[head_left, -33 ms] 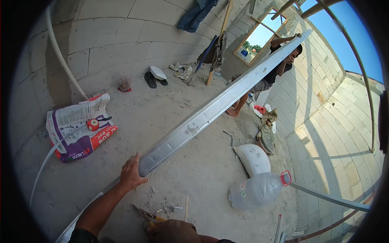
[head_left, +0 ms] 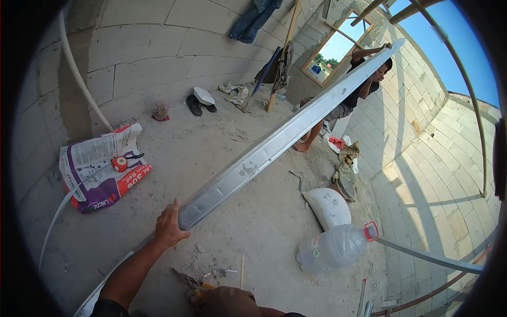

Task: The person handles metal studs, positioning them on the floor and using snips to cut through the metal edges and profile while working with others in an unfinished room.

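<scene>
My left hand (head_left: 170, 224) is closed on the near end of a long silver metal channel (head_left: 253, 164), which slants up to the right toward another person (head_left: 348, 108), who holds its far end raised near their head. A further metal strip runs down past my forearm to the lower left. At the bottom, my right hand (head_left: 214, 301) is closed on metal snips with yellow handles (head_left: 203, 283), low over the dusty concrete floor (head_left: 211, 132). A large clear plastic jug with a red cap (head_left: 332, 248) lies to their right, against a white sack (head_left: 327, 208).
On the left lie a printed paper bag (head_left: 105, 185), a red tape measure (head_left: 120, 164) and a white hose (head_left: 79, 68). Sandals (head_left: 194, 104), leaning poles (head_left: 280, 79) and cloths (head_left: 346, 169) sit by block walls. More metal lengths (head_left: 422, 256) stand at the lower right; poles (head_left: 449, 47) cross overhead.
</scene>
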`<move>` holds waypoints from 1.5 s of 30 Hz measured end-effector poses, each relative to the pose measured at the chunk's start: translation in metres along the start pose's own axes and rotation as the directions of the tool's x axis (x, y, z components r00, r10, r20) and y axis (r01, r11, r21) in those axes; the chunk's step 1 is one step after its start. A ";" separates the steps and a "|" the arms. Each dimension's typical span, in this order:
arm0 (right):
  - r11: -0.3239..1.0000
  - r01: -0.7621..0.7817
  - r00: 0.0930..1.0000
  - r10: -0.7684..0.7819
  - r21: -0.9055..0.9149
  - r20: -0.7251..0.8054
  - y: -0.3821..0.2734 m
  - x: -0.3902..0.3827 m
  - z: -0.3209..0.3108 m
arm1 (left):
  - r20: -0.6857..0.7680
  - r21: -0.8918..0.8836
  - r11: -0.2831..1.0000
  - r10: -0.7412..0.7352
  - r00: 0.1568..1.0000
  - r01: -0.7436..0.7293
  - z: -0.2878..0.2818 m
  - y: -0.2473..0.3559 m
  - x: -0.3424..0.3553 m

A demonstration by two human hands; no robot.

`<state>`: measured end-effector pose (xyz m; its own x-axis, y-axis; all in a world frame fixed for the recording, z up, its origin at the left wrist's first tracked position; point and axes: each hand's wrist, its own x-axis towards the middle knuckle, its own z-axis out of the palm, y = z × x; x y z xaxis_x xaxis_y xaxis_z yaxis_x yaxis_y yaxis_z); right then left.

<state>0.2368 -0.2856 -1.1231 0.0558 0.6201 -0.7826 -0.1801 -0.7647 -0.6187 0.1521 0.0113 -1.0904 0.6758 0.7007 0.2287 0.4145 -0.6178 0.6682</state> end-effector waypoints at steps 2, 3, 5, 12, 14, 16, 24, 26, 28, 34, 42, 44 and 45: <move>0.999 0.021 0.999 -0.020 0.028 -0.040 0.000 -0.007 0.000 | 0.020 -0.039 0.999 -0.028 0.999 0.029 0.002 -0.003 0.001; 0.999 0.030 0.998 -0.027 0.041 -0.061 0.001 -0.011 -0.001 | 0.049 -0.072 0.994 -0.073 0.996 0.076 0.006 -0.001 0.002; 0.997 0.044 0.995 -0.038 0.060 -0.092 0.005 -0.015 0.000 | 0.030 -0.062 0.997 -0.049 0.998 0.051 0.007 0.003 0.002; 0.993 0.075 0.985 -0.059 0.096 -0.162 0.024 -0.003 0.001 | -0.103 -0.052 0.989 0.135 0.985 -0.141 0.019 0.034 0.015; 0.994 0.096 0.978 -0.083 0.057 -0.192 0.022 0.017 0.004 | -0.115 -0.077 0.983 0.155 0.981 -0.164 0.016 0.060 0.030; 0.987 0.157 0.956 -0.162 -0.040 -0.245 0.000 0.029 0.007 | -0.086 -0.098 0.978 0.175 0.981 -0.183 -0.002 0.089 0.059; 0.965 0.184 0.938 -0.115 0.186 -0.328 -0.014 0.024 -0.012 | 0.052 -0.001 0.969 0.248 0.967 -0.249 -0.031 0.044 0.061; 0.953 0.229 0.917 -0.143 0.198 -0.373 -0.017 0.022 -0.012 | 0.252 0.115 0.992 0.026 0.967 -0.056 -0.059 -0.014 0.025; 0.959 0.251 0.880 -0.170 0.131 -0.443 -0.014 0.019 -0.014 | 0.451 0.224 0.966 -0.218 0.866 0.127 -0.077 -0.049 -0.024; 0.951 0.236 0.878 -0.121 0.198 -0.464 0.004 0.030 -0.019 | 0.723 0.322 0.910 -0.415 0.553 0.261 -0.065 -0.092 -0.196; 0.950 0.313 0.848 -0.273 0.013 -0.455 0.003 0.068 0.000 | 0.772 0.228 0.923 -0.365 0.520 0.311 -0.039 -0.082 -0.248; 0.842 0.538 0.718 -0.440 0.029 -0.539 0.013 0.083 -0.003 | 0.876 0.185 0.795 -0.400 0.271 0.577 -0.033 -0.100 -0.249; 0.850 0.525 0.734 -0.438 0.025 -0.519 0.023 0.090 -0.012 | 0.911 0.162 0.715 -0.373 0.176 0.680 -0.029 -0.100 -0.245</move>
<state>0.2496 -0.2490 -1.2084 0.6299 0.6988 -0.3389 -0.1483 -0.3201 -0.9357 -0.0723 -0.0882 -1.1927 0.5190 0.0287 -0.8543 0.8548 -0.0230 0.5185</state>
